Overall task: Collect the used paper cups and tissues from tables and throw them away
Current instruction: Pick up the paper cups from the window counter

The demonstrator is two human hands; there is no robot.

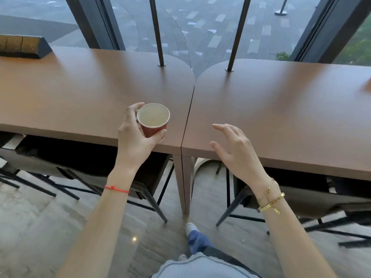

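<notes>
A red paper cup (153,120) with a pale inside is upright near the front edge of the left brown table (70,93). My left hand (134,137) grips it, fingers round its far side and thumb on the near side. My right hand (234,149) hovers with relaxed, spread fingers over the front edge of the right brown table (281,109) and holds nothing. No tissue shows on either table top.
A dark tray-like box (24,47) sits at the far left of the left table. Two black poles (157,31) rise from the table tops by the window. Dark chairs (90,163) are tucked under both tables. A small orange thing (368,85) shows at the right edge.
</notes>
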